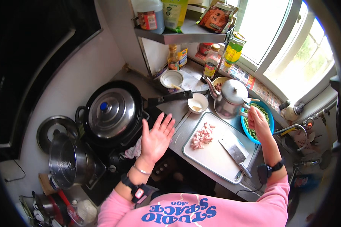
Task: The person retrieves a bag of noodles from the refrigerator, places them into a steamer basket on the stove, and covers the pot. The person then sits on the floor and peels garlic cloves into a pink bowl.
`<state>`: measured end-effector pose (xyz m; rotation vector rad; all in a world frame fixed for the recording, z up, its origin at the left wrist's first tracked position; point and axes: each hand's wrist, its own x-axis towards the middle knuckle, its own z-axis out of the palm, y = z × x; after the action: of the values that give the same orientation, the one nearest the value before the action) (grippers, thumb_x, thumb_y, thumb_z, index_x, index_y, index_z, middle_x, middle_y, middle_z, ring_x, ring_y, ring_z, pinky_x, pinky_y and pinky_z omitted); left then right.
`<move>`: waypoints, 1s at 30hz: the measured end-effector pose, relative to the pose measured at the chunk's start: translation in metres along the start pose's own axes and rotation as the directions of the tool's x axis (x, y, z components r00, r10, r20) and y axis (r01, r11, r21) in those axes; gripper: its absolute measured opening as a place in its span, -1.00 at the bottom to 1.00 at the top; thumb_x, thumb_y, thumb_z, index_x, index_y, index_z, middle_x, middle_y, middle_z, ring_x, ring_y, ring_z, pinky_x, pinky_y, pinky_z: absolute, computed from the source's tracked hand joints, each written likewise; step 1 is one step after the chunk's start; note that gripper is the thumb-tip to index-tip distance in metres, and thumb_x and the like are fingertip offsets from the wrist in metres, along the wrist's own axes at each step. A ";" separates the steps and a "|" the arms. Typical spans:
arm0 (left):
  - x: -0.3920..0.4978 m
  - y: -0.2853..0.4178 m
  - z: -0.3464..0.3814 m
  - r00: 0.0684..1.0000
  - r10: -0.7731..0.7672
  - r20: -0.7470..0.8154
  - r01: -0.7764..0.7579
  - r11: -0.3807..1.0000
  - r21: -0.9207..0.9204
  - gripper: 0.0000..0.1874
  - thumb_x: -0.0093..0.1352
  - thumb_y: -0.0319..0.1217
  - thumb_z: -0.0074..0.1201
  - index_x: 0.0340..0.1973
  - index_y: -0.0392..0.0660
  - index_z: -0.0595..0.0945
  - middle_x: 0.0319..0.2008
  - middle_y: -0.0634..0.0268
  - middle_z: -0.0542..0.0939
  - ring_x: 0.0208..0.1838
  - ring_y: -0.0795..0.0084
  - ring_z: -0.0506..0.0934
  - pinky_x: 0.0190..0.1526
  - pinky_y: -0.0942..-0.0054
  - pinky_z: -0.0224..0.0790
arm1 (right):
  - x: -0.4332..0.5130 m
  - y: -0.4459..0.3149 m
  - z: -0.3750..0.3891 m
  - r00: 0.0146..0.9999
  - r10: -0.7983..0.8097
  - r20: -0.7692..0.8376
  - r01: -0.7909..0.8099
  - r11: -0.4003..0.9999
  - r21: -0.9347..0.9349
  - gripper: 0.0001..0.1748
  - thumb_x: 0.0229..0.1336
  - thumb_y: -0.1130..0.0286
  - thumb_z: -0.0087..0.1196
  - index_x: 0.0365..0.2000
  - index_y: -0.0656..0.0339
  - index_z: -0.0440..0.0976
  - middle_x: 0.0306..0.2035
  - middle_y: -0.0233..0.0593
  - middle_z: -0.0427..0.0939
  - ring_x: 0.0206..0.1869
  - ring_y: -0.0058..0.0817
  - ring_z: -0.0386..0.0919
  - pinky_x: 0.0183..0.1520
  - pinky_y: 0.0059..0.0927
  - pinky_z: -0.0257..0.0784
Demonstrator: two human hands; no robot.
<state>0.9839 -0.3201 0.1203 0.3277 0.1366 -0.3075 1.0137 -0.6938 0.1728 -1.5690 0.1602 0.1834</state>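
My right hand (256,122) is closed around the handle of a metal kettle (228,106), whose long spout points back and to the left. Palm up and fingers spread, my left hand (157,139) is empty, just right of a black wok (139,113) covered by a steel lid (110,109) with a blue knob. Below the kettle lies a white cutting board (213,161), with chopped raw meat (202,136) on its left part and a cleaver (234,153) on its right. Cut green beans (251,132) fill a blue basin (271,119) partly hidden behind my right hand.
A white bowl (198,103) stands left of the kettle, and another white bowl (172,79) lies farther back. Sauce bottles (211,64) stand below a metal shelf (182,37). The wok's long handle (170,98) reaches over the counter. A steel pot (71,161) sits at the left.
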 end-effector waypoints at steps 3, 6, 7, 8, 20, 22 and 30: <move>0.007 -0.012 0.011 0.990 -0.012 0.138 0.041 0.978 -0.204 -0.25 0.39 0.19 -0.25 0.26 -0.14 0.23 0.31 0.08 0.24 0.35 0.13 0.20 0.34 0.17 0.05 | -0.052 -0.012 0.002 0.994 0.072 0.080 -0.073 0.997 0.016 -0.64 0.39 0.08 -0.20 -0.50 0.03 0.20 -0.60 -0.61 0.06 -0.60 -0.77 -0.04 -0.57 -0.67 -0.07; 0.003 -0.021 0.013 0.989 -0.043 0.142 0.078 0.966 -0.247 -0.18 0.39 0.20 -0.27 0.34 -0.12 0.08 0.39 0.13 0.09 0.42 0.18 0.06 0.37 0.17 -0.04 | -0.093 -0.012 0.016 0.984 0.120 0.134 -0.125 0.992 0.024 -0.66 0.39 0.13 -0.18 -0.49 0.06 0.19 -0.58 -0.59 0.08 -0.59 -0.77 -0.02 -0.56 -0.67 -0.06; 0.000 -0.023 0.013 0.984 -0.048 0.172 0.093 0.960 -0.265 -0.17 0.39 0.21 -0.28 0.35 -0.11 0.06 0.39 0.13 0.07 0.43 0.18 0.04 0.38 0.17 -0.07 | -0.103 -0.012 0.022 0.978 0.141 0.153 -0.148 0.988 0.038 -0.67 0.39 0.14 -0.18 -0.48 0.06 0.19 -0.57 -0.58 0.09 -0.58 -0.77 -0.02 -0.55 -0.67 -0.05; -0.003 -0.024 0.012 0.983 -0.051 0.179 0.100 0.956 -0.276 -0.17 0.39 0.21 -0.29 0.36 -0.11 0.04 0.40 0.13 0.06 0.44 0.19 0.02 0.39 0.17 -0.11 | -0.112 -0.012 0.028 0.969 0.160 0.186 -0.168 0.985 0.029 -0.68 0.40 0.15 -0.18 -0.48 0.06 0.19 -0.56 -0.59 0.09 -0.58 -0.78 -0.01 -0.54 -0.68 -0.04; -0.047 0.000 0.001 0.968 0.095 0.234 -0.009 0.940 -0.342 -0.20 0.40 0.23 -0.43 0.30 -0.16 0.20 0.38 0.14 0.13 0.45 0.21 0.02 0.42 0.23 -0.20 | -0.131 -0.034 0.096 0.930 0.214 0.300 -0.076 0.908 -0.413 -0.61 0.38 0.12 -0.17 -0.48 0.19 0.35 -0.57 -0.56 0.25 -0.51 -0.77 0.18 -0.47 -0.67 0.14; -0.054 0.006 -0.003 0.974 0.105 0.201 -0.029 0.938 -0.345 -0.20 0.41 0.23 -0.45 0.30 -0.16 0.21 0.38 0.14 0.13 0.45 0.22 0.03 0.42 0.24 -0.20 | -0.130 -0.038 0.105 0.932 0.205 0.298 -0.041 0.879 -0.474 -0.59 0.38 0.11 -0.16 -0.49 0.19 0.36 -0.58 -0.55 0.26 -0.51 -0.76 0.19 -0.47 -0.66 0.15; -0.072 0.022 -0.013 0.967 0.168 0.192 -0.086 0.923 -0.374 -0.20 0.42 0.21 -0.51 0.31 -0.17 0.21 0.38 0.16 0.14 0.45 0.22 0.02 0.44 0.25 -0.21 | -0.128 -0.053 0.133 0.929 0.172 0.328 0.065 0.795 -0.603 -0.57 0.37 0.08 -0.15 -0.49 0.21 0.37 -0.61 -0.54 0.22 -0.53 -0.73 0.16 -0.48 -0.62 0.12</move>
<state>0.9216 -0.2758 0.1273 -0.0680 -0.0492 -0.1811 0.8986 -0.5619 0.2522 -2.1395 -0.1735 0.6234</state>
